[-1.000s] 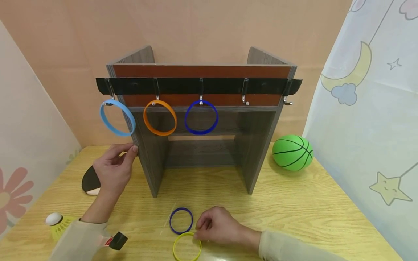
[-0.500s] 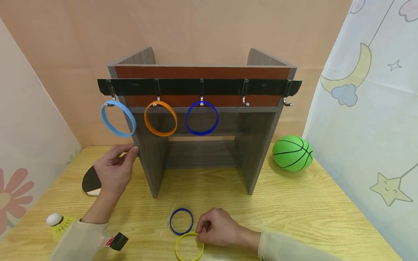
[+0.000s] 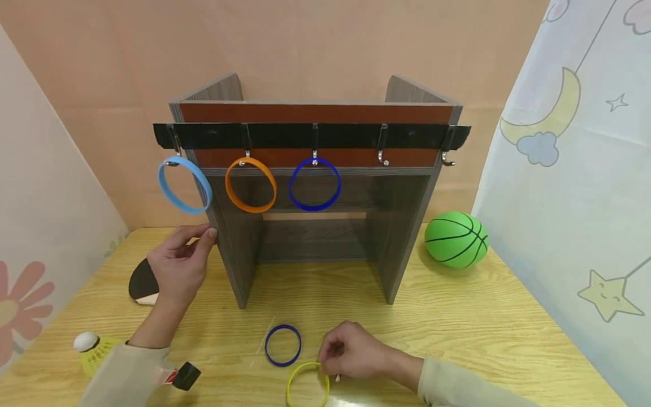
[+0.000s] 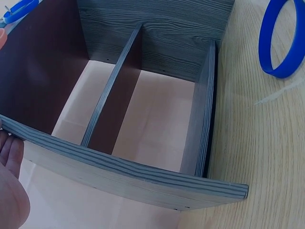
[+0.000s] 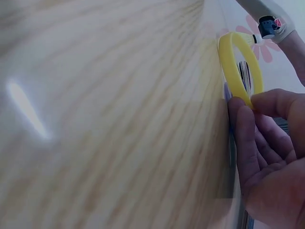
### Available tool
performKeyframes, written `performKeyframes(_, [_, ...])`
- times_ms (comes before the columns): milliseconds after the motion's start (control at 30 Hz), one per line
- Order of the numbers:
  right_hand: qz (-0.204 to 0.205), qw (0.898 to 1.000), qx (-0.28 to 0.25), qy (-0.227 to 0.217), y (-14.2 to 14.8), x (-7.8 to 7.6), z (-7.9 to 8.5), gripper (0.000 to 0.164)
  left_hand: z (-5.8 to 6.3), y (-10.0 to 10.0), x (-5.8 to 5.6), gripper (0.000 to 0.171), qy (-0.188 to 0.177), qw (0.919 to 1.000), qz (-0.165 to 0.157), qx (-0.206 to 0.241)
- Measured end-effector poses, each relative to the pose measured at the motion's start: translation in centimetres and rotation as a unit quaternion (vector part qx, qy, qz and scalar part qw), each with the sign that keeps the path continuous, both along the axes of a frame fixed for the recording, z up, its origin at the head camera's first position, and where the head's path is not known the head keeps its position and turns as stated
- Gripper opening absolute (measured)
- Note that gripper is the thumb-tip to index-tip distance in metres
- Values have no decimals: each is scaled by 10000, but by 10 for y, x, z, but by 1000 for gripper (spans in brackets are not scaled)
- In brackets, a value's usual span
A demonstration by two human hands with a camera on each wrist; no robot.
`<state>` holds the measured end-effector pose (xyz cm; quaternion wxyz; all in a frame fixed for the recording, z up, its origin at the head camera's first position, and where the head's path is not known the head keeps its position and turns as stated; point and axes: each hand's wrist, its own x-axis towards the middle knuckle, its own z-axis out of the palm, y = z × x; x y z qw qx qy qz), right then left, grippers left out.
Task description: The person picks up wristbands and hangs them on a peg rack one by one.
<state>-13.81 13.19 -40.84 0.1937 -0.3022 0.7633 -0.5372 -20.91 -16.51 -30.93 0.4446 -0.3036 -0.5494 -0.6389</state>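
My left hand (image 3: 180, 263) pinches the front edge of the left side panel of a grey wooden shelf (image 3: 231, 243); in the left wrist view part of the hand is cut off at the frame's left. Low at the front, my right hand (image 3: 353, 351) pinches a yellow silicone wristband (image 5: 230, 67) between thumb and fingers. Behind and left of it, a dark blue wristband (image 3: 267, 346) lies flat on the table. From hooks on the shelf's black strip (image 3: 346, 135) hang a light blue wristband (image 3: 170, 199), an orange wristband (image 3: 235, 198) and a blue wristband (image 3: 312, 208).
Two bare hooks, the fourth hook (image 3: 381, 158) and the rightmost hook (image 3: 446, 159), are at the strip's right end. A green ball (image 3: 456, 240) sits right of the shelf. At left lie a black paddle (image 3: 142, 281) and a yellow shuttlecock (image 3: 94, 350).
My right hand has shifted a little to the right, and the yellow wristband has moved right with it. The left hand keeps its place on the shelf panel.
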Motion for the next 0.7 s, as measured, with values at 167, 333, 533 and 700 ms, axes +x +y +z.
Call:
performKeyframes(167, [-237,9992,-66,-317,5,2,-3,7,0,0,0,10,13,10000,64,-38])
performKeyframes(333, [-341,9970,-273,-646,14,2,-5,6,0,-1,1,12,-56,9997,197,-128])
performKeyframes(533, [-475,9908,-597,-1116,26,0,0,6,1,-1,2,11,-49,9996,242,-136])
performKeyframes(700, [-553,9880,-761,-1222,36,0,6,6,0,-1,0,14,7,10000,-25,-2])
